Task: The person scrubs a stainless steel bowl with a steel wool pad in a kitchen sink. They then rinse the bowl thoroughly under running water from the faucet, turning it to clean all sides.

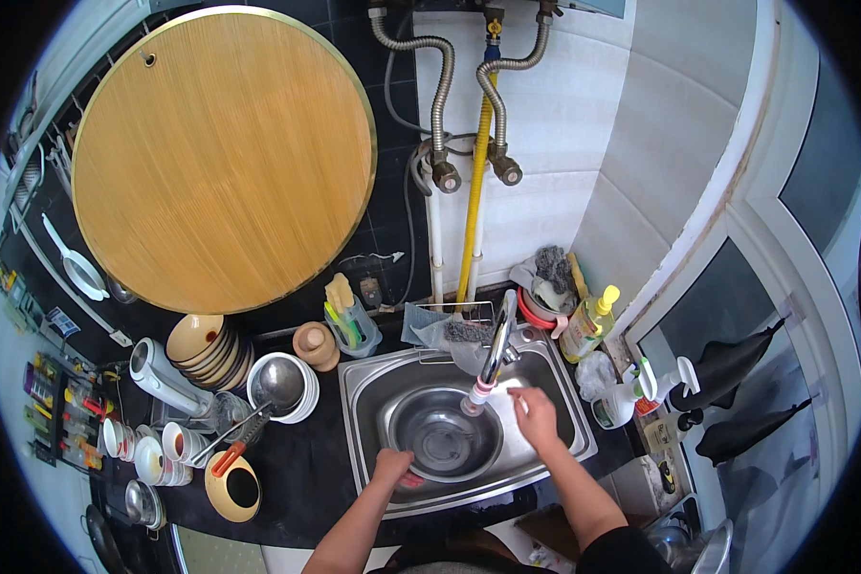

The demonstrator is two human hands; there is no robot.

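A round stainless steel basin point(494, 442) sits in the metal sink point(564, 402), with what looks like rippled water inside. My left hand point(393, 468) is at its left rim, fingers curled around the edge; a small reddish patch shows just beneath them, too small to make out. Over the basin hangs the chrome faucet point(498, 346), its pale spout end point(474, 398) pointing down. My right hand point(534, 418) is a little to the right of that spout, apart from it, fingers partly extended and holding nothing that I can see.
Stacked bowls point(197, 344), white bowls point(308, 394) with a ladle point(279, 383), and a yellow-handled-looking board-shaped pan point(231, 486) crowd the left counter. Right of the sink stand a yellow-capped bottle point(588, 327) and a spray bottle point(618, 404). A large round wooden board point(225, 158) hangs at the back left.
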